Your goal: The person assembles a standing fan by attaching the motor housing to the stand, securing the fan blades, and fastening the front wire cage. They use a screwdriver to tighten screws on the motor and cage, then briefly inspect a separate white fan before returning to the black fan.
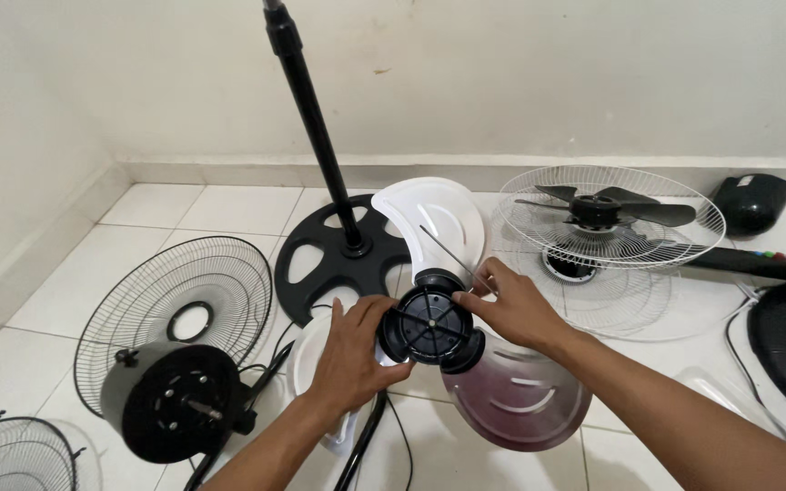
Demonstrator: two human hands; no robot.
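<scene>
- The translucent three-blade fan propeller [466, 300] is held up over the tiled floor [229, 209]; its black hub [429, 327] sits between both hands.
- Left hand [349, 350]: fingers clasp the hub's left rim.
- Right hand [511, 305]: fingers pinch the hub's upper right edge.
- No packages or labels can be made out.
- Counted: two propellers, the second black [604, 209] on stacked white grilles [607, 236]; one pole stand [334, 245]; one motor [175, 400] with black grille [184, 300].

Single head-worn view, aimed steeply down and forward at the tiled floor [229, 209]; hands are seen close, wall base is seen beyond the black stand base [320, 259]. No second view.
</scene>
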